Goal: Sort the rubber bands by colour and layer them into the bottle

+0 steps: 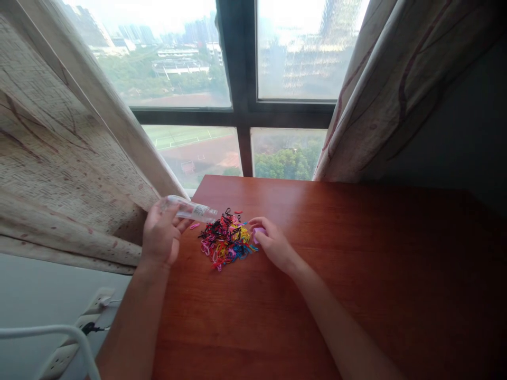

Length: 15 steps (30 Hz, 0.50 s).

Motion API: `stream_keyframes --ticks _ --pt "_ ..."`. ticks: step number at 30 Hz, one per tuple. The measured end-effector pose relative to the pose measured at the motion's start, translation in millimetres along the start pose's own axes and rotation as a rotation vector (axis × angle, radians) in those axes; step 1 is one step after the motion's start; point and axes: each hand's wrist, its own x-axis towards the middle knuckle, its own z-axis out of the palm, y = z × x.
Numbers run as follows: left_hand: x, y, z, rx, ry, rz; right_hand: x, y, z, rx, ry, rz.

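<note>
A heap of small coloured rubber bands (225, 240), black, red, pink, yellow and blue, lies on the wooden table. My left hand (160, 232) is closed round a clear plastic bottle (194, 210), tilted so that its narrow end points right, over the back left of the heap. At the heap's right edge, my right hand (275, 245) has its thumb and fingers closed on a small pink-purple cap (259, 234). A pink band (194, 226) lies apart, below the bottle, and a red one (238, 212) lies behind the heap.
The reddish-brown table (356, 264) reaches back to a window with a dark frame (245, 116). Patterned curtains hang at the left (79, 132) and right (368, 89). A power strip (79, 332) with plugs and a white cable (47, 331) is at lower left.
</note>
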Motion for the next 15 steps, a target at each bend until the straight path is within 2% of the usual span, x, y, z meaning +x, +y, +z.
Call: stream_keyframes --ticks 8,15 --pt "-3 -2 5.2 -0.013 -0.060 -0.090 2 3 -9 0.256 0.010 0.132" --pt "-1 -8 16.2 -0.006 -0.069 -0.073 5 4 -17 0.208 0.086 0.156"
